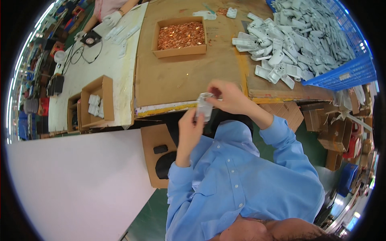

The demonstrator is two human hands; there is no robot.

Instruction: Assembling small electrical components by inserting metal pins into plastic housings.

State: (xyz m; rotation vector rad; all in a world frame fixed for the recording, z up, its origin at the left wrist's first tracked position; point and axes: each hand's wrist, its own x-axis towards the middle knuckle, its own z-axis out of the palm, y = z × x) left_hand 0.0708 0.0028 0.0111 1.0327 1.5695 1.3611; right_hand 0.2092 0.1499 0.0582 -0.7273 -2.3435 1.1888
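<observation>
In my left hand (189,129) is a small white plastic casing (204,108), held upright just off the table's front edge, thumb and fingers closed round its lower part. My right hand (229,97) is pinched at the casing's upper end; whatever lies between those fingertips is too small and hidden to make out. Beyond my hands, a cardboard box (181,51) full of small copper-coloured metal pieces stands on the brown cardboard-covered table (173,80). To the right lies a large heap of similar white casings (277,50).
A blue plastic crate (341,74) lies tipped at the right, casings spilling out. At the left, an open carton (107,96) holds white pieces. A co-worker's gloved hand (112,18) is at the far left table. A white board (80,180) sits at lower left.
</observation>
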